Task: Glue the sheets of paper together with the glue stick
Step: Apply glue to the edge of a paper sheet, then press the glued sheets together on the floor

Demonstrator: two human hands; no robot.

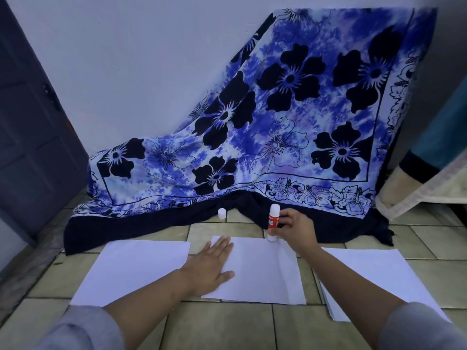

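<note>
Three white sheets lie on the tiled floor. The middle sheet point(265, 274) overlaps the right edge of the left sheet point(131, 271). My left hand point(211, 266) presses flat on the middle sheet's left side, fingers spread. My right hand point(295, 229) holds the red-and-white glue stick point(273, 222) upright, its lower end touching the far right corner of the middle sheet. The stick's white cap point(222, 213) stands on the floor behind the sheets. A third sheet or small stack point(374, 271) lies to the right, partly under my right forearm.
A blue floral cloth point(278, 127) hangs down the wall and spreads onto the floor just behind the sheets. A dark door point(32, 122) is at the left. A fabric-covered object point(424, 180) sits at the far right. Beige floor tiles point(227, 327) extend toward me.
</note>
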